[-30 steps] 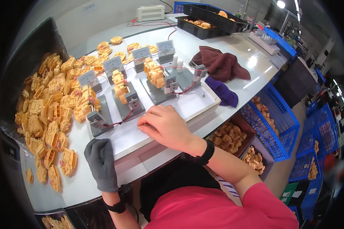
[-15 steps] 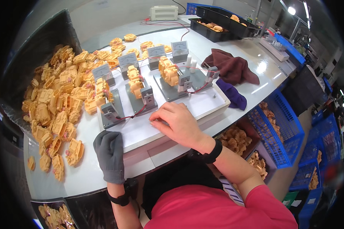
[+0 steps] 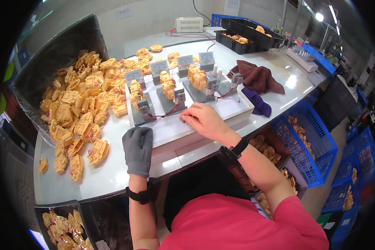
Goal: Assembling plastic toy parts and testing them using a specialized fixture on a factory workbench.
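Note:
My left hand [image 3: 137, 146], in a grey knit glove, is curled into a fist at the front left corner of the white test board [image 3: 164, 132]; whatever its fingers may hold is hidden. Bare, my right hand [image 3: 206, 121] rests over the board's front part, thumb and fingertips pinched beside a small dark piece too small to name. Behind the hands, yellow plastic housings [image 3: 168, 85] sit in grey metal fixtures [image 3: 196, 92] wired with red leads. Small panel meters [image 3: 186, 64] stand in a row behind them.
Many loose yellow housings [image 3: 79, 112] spill from a black bin [image 3: 27, 93] at left. A brown cloth [image 3: 258, 77] and purple cloth [image 3: 257, 102] lie right of the board. Black trays [image 3: 233, 43] and a power unit [image 3: 189, 25] stand behind; blue crates [image 3: 316, 141] are lower right.
The view has shifted, so the bench appears further right and more of the bin shows. My right fingertips have closed around a small dark spot on the board; my left fist stays by the corner.

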`<state>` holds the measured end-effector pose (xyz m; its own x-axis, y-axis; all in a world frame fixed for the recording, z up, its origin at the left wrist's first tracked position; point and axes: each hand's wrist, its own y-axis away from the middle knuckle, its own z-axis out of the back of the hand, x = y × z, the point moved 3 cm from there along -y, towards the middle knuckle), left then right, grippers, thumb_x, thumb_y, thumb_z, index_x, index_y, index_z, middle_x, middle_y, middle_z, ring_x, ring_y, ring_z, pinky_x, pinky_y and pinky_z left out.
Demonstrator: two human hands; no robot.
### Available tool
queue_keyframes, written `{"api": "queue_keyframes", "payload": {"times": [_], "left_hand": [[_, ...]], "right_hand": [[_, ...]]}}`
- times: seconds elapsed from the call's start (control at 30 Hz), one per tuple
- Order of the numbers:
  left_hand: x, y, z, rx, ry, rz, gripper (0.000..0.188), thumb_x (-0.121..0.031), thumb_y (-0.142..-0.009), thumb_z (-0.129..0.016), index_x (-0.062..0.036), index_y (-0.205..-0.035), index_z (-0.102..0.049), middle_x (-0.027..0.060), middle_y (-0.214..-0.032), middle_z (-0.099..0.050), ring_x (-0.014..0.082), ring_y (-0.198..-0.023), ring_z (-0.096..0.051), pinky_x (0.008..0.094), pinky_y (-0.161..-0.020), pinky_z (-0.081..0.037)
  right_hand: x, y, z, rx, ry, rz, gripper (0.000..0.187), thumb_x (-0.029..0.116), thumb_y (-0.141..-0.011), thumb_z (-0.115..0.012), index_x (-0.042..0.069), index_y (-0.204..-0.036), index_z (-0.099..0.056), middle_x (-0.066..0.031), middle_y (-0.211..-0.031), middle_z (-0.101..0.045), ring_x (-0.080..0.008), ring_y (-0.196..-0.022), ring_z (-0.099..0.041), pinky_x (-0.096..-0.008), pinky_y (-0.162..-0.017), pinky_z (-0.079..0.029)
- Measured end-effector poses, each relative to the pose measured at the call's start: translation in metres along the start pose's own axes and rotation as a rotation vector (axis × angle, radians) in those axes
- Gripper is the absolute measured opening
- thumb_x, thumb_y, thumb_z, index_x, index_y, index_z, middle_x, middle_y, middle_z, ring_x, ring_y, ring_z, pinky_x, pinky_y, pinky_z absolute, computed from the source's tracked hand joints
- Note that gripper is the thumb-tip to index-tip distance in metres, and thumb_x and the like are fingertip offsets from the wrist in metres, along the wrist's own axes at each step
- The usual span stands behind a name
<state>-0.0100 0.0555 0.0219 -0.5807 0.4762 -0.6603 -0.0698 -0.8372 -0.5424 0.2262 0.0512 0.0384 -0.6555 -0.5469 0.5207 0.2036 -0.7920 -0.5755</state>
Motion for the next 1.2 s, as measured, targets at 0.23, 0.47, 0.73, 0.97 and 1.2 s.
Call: {"api": "queue_keyframes", "payload": {"times": [0.23,0.47,0.73,0.97,1.2], "left_hand": [[-0.002,-0.01,0.003,0.079,-0.072,-0.007,0.013,-0.015,-0.086,-0.065,-0.0057,-0.095,-0.069,0.0114,-0.098,-0.064,0.0315,-0.1,-0.052,0.0389,-0.088,-0.042],[-0.005,-0.015,0.006,0.076,-0.211,-0.047,0.009,-0.015,-0.082,-0.066,-0.0116,-0.089,-0.069,0.0103,-0.096,-0.066,0.0349,-0.094,-0.058,0.0429,-0.08,-0.047],[-0.001,-0.011,0.008,0.225,-0.128,-0.168,0.017,-0.007,-0.082,-0.067,-0.0036,-0.099,-0.065,0.0132,-0.099,-0.062,0.0303,-0.097,-0.054,0.0392,-0.086,-0.043],[-0.063,0.025,0.009,0.611,0.389,-0.333,0.027,0.005,-0.071,-0.068,-0.0024,-0.097,-0.063,0.0099,-0.079,-0.058,0.0262,-0.078,-0.055,0.0367,-0.074,-0.044],[-0.12,0.044,-0.109,0.915,0.267,-0.656,0.03,-0.001,-0.078,-0.069,-0.0062,-0.107,-0.067,0.0145,-0.109,-0.065,0.0366,-0.103,-0.06,0.0423,-0.087,-0.049]], "right_hand": [[0.004,-0.003,0.001,0.049,0.015,-0.106,0.015,0.02,-0.091,-0.06,0.008,-0.094,-0.07,-0.0069,-0.086,-0.063,-0.0263,-0.082,-0.061,-0.0372,-0.073,-0.047],[0.01,-0.006,0.0,0.06,0.066,-0.071,0.012,0.017,-0.09,-0.063,0.008,-0.094,-0.069,-0.0053,-0.086,-0.062,-0.0244,-0.087,-0.058,-0.0355,-0.08,-0.044],[0.011,0.006,0.005,-0.032,0.079,-0.043,0.01,0.017,-0.09,-0.064,0.008,-0.092,-0.067,-0.0063,-0.088,-0.061,-0.025,-0.088,-0.058,-0.036,-0.083,-0.043],[0.006,0.08,0.105,-0.503,-0.411,-0.447,0.013,0.019,-0.097,-0.059,0.007,-0.092,-0.063,0.0048,-0.078,-0.057,-0.0055,-0.066,-0.052,-0.022,-0.06,-0.044],[-0.132,0.291,0.142,-0.564,0.104,-0.968,0.026,0.027,-0.096,-0.058,0.006,-0.082,-0.06,0.0005,-0.066,-0.055,-0.0114,-0.062,-0.055,-0.0272,-0.058,-0.045]]}}
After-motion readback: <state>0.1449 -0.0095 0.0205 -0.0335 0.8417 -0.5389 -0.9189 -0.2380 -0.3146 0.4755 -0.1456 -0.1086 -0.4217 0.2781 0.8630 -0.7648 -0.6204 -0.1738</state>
